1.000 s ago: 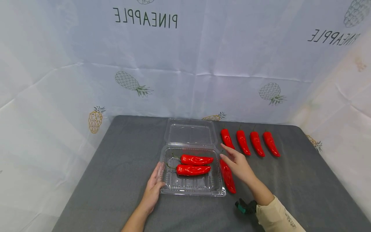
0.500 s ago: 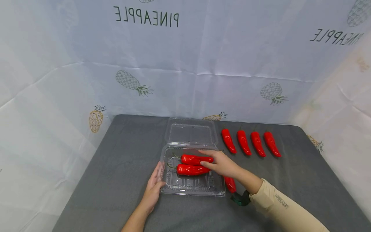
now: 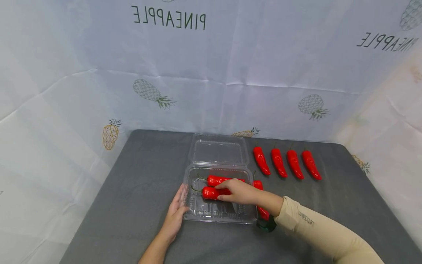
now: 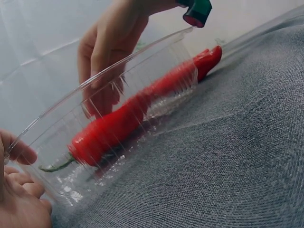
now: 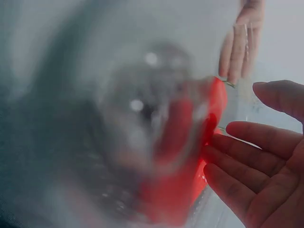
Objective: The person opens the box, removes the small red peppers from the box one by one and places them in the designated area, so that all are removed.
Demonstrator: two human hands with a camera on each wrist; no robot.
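A clear plastic clamshell box (image 3: 217,220) lies with its lid folded back. My left hand (image 3: 173,216) grips its left wall, thumb at the rim and fingers outside. Inside, a near red chili pepper (image 3: 208,193) and a far red chili pepper (image 3: 215,180) lie side by side, green stems leftward. Over their right halves is my right hand (image 3: 242,191), fingertips at the near pepper. In the right wrist view this hand (image 5: 266,161) has its fingers extended and thumb apart. Through the box wall, the left wrist view shows fingers (image 4: 99,97) reaching down behind a pepper (image 4: 109,130).
Another red chili pepper (image 3: 258,184) lies against the box's right side, partly covered by my right forearm. Several more, such as the leftmost pepper (image 3: 261,160), stand in a row at the back right. The open lid (image 3: 219,151) extends toward the pineapple-print curtain (image 3: 211,102).
My right hand has moved left from above the pepper beside the box, into the box over the two peppers. The left hand keeps its grip on the box wall.
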